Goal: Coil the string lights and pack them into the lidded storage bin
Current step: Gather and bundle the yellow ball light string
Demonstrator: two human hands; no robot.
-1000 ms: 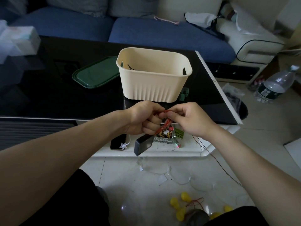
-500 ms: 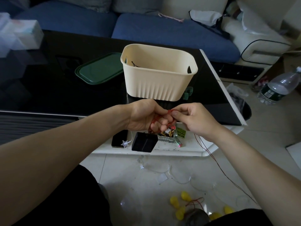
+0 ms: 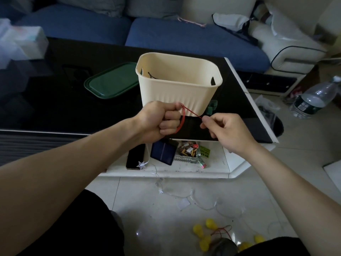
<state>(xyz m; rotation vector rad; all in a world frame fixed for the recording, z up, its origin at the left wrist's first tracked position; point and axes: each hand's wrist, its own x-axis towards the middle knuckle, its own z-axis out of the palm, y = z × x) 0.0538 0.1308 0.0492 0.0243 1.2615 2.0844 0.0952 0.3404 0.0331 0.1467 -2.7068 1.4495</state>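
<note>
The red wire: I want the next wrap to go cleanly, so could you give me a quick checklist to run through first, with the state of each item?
1. Coil held firm: left hand is fisted round the red wire loops. Ok.
2. Free strand controlled: right hand pinches it, and it runs taut to the fist. Ok.
3. Bin open and upright on the black table. Ok.
4. Green lid off, lying left of the bin. Ok.
5. All lights gathered: yellow bulbs and clear strand lie on the floor. Not ok.
6. Room inside the bin: its floor is hidden. Cannot tell.
</note>
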